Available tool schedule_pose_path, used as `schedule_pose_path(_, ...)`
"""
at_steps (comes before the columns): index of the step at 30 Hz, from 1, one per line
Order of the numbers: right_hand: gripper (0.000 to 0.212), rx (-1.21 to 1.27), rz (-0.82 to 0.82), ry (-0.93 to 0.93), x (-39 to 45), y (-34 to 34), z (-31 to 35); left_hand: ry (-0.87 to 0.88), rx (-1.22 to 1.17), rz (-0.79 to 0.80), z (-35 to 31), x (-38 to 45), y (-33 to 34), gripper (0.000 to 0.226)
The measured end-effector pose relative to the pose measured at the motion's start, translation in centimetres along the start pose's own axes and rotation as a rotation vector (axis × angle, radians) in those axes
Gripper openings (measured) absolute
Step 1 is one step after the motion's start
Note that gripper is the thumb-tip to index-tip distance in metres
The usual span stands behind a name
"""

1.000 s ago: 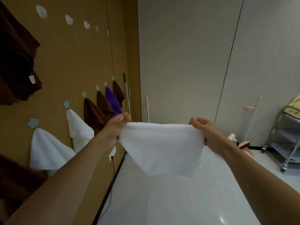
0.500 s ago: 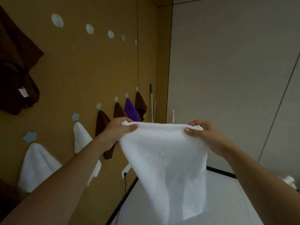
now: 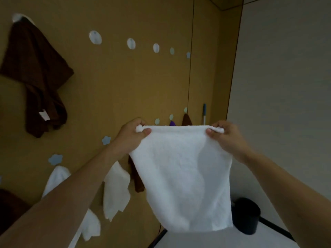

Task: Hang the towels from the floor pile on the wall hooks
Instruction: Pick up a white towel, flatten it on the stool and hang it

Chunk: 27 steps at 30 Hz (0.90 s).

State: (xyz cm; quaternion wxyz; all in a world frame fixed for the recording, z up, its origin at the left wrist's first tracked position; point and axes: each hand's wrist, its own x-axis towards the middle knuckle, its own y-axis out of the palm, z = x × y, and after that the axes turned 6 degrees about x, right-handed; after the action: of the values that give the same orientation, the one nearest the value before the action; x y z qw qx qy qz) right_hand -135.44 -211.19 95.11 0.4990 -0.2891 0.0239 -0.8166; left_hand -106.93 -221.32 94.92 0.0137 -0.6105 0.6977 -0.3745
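- Both forearms reach forward from the bottom corners; left hand (image 3: 133, 135) and right hand (image 3: 224, 136) are level, well apart, with the top hem taut between them.
- Left hand pinches the left top corner of the white towel (image 3: 184, 178), thumb in front, fingers curled behind; a small bunch of cloth sticks out by the thumb.
- Right hand pinches the right top corner the same way, corner rolled over the fingers.
- Towel hangs free in the air in front of the tan wall (image 3: 125, 83), bottom edge loose and uneven, touching nothing below.
- Towel surface: plain white terry, flat, one soft vertical crease right of centre.
- Below right: dark round bin (image 3: 248, 218) on the pale floor, just behind the towel's lower right edge.
- Wall, lower row: two white towels (image 3: 116, 188) hang left of the held one; a brown towel (image 3: 137, 181) peeks out just behind its left edge.
- Bare flower-shaped hooks (image 3: 106, 140) sit on the wall beside the left wrist.
- Upper row: round white hooks (image 3: 95, 37) run bare across open wall above the hands.
- Upper left: large brown towel (image 3: 38, 77) hangs from a hook, white tag showing.
- Far corner: purple towel (image 3: 172, 123) and another brown one just above the hem, a mop handle (image 3: 204, 113) against the corner.
- Right side: plain grey wall (image 3: 286, 86).
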Motion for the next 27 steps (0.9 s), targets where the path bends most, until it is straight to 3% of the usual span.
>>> schedule_pose_path(4, 0.013, 0.005, 0.058, -0.114, 5.3, 3.1, 0.2, 0.06, 0.012, -0.091, 1.5, 3.4, -2.0, 0.007)
schedule_pose_path(8, 0.008, -0.016, 0.135, -0.252, 10.7, 6.7, 1.2, 0.135, 0.076, -0.151, 3.5, 6.9, -4.7, 0.017)
schedule_pose_path(14, 0.039, -0.103, 0.255, -0.536, 18.3, 12.8, 3.8, 0.251, 0.164, -0.261, 5.1, 11.7, -9.2, 0.038)
schedule_pose_path(19, 0.055, -0.413, 0.282, -0.745, 23.3, 17.4, 6.1, 0.242, 0.514, -0.287, 7.2, 15.0, -12.8, 0.066)
schedule_pose_path(22, 0.068, -0.743, 0.241, -0.875, 25.8, 20.2, 8.0, 0.226, 0.798, -0.322, 7.1, 16.6, -14.5, 0.063)
schedule_pose_path(27, 0.073, -0.965, 0.182, -1.096, 30.4, 22.7, 11.8, 0.164, 1.233, -0.332, 5.2, 19.0, -17.1, 0.065)
